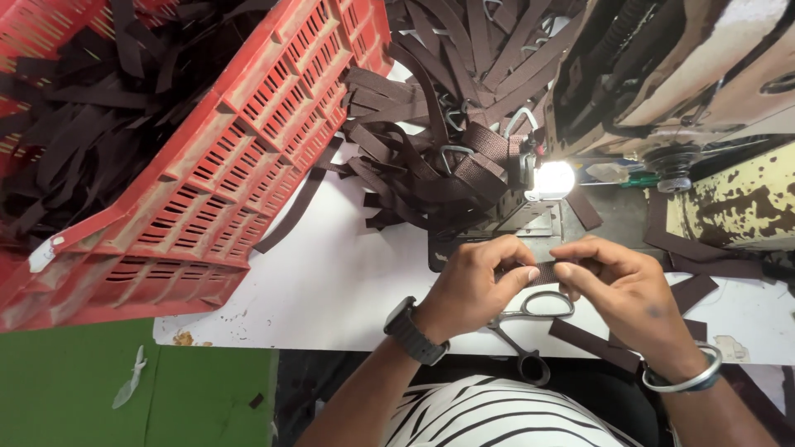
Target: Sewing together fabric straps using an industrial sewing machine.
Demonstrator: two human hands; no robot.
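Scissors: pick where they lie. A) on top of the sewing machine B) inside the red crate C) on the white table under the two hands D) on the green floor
C: the scissors rest on the white table, directly below the left hand and right hand.

Two hands: the left hand [474, 281] and right hand [621, 285], pinching one short brown strap [542, 272] between them. One pair of scissors [530, 331] lies on one white surface [331, 273]. One red crate [224, 165], one sewing machine [662, 74], one lit lamp [553, 179]. The piled brown straps [431, 157] and metal buckles [451, 153] are too tangled to count. One wristwatch [411, 331], one bangle [687, 379].
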